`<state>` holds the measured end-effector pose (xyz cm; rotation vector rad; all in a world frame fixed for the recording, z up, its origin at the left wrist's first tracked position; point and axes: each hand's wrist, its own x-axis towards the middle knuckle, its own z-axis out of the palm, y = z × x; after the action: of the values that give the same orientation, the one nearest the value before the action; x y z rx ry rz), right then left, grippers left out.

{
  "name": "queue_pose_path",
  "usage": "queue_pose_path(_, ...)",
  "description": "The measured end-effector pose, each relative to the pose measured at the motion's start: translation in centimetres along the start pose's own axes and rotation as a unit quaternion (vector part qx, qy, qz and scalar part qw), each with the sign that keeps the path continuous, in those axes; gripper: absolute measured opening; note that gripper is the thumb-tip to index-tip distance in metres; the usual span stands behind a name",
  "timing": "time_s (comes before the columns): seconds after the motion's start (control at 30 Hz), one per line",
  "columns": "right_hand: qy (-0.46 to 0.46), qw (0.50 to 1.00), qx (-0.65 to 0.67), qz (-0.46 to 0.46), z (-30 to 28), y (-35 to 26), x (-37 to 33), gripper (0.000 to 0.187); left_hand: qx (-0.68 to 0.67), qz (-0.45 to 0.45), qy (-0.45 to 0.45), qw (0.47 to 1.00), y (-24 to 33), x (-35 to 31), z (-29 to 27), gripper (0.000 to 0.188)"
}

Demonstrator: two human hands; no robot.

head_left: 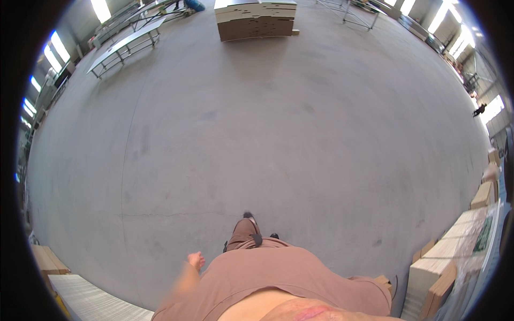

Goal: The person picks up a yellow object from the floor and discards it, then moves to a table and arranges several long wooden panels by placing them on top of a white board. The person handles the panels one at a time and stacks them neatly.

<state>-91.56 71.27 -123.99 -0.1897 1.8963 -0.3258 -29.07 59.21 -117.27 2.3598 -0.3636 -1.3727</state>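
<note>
My left hand (196, 260) hangs beside my left hip over the grey floor (257, 139). Its fingers look curled in, and no object shows in them. The forearm behind it is smeared by motion. My right hand is out of sight; only the right sleeve (369, 291) shows. One of my legs, in brown trousers (243, 234), reaches forward with a dark shoe (248, 215) on the floor. Neither hand is seen touching anything.
Ahead stands a stack of panels (256, 24). A long low rack (126, 47) is at the far left, a metal frame (360, 13) at the far right. Stacked pale boards (431, 267) line my right, more pale boards (96, 299) my left. A distant person (480, 110) is at right.
</note>
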Motion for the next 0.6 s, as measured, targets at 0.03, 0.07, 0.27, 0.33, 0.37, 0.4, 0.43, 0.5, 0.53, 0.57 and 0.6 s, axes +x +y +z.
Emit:
queue_pose_path(0.03,-0.006,1.000,-0.009,-0.005,-0.2,-0.6,0.1,0.046,0.011,-0.010,-0.007,1.000,-1.9,-1.1,-0.3,0.020)
queue_pose_path(0.07,-0.012,1.000,-0.017,-0.009,-0.3,-1.1,0.2,0.046,0.036,-0.019,-0.016,0.999,-3.8,-2.3,-0.3,0.020)
queue_pose_path(0.27,-0.032,0.999,-0.036,-0.014,0.1,-3.4,0.0,0.045,0.204,0.066,-0.119,0.969,-3.1,-3.1,4.1,0.024)
queue_pose_path(0.33,-0.038,0.998,-0.041,-0.012,0.3,-4.0,-0.2,0.045,0.188,0.096,-0.134,0.968,1.3,-1.5,6.5,0.027)
queue_pose_path(0.37,-0.040,0.998,-0.044,-0.011,0.4,-4.2,-0.3,0.044,0.165,0.112,-0.135,0.971,4.5,-0.5,8.0,0.029)
queue_pose_path(0.4,-0.042,0.998,-0.047,-0.011,0.5,-4.5,-0.3,0.044,0.160,0.136,-0.122,0.970,7.9,0.3,9.4,0.031)
queue_pose_path(0.43,-0.044,0.998,-0.050,-0.009,0.5,-4.7,-0.4,0.044,0.127,0.120,-0.119,0.977,11.5,1.0,10.7,0.027)
queue_pose_path(0.5,-0.048,0.997,-0.053,-0.008,0.7,-5.2,-0.3,0.044,0.105,0.188,-0.098,0.972,19.1,1.7,12.8,0.021)
queue_pose_path(0.53,-0.048,0.997,-0.053,-0.007,0.8,-5.5,-0.2,0.043,0.099,0.244,-0.079,0.962,22.8,1.8,13.6,0.021)
queue_pose_path(0.57,-0.049,0.997,-0.053,-0.007,0.9,-5.8,-0.1,0.043,0.056,0.273,-0.086,0.957,26.1,1.6,14.4,0.020)
queue_pose_path(0.6,-0.050,0.997,-0.054,-0.006,1.0,-6.1,0.0,0.043,0.032,0.271,-0.064,0.960,28.8,1.3,15.0,0.019)
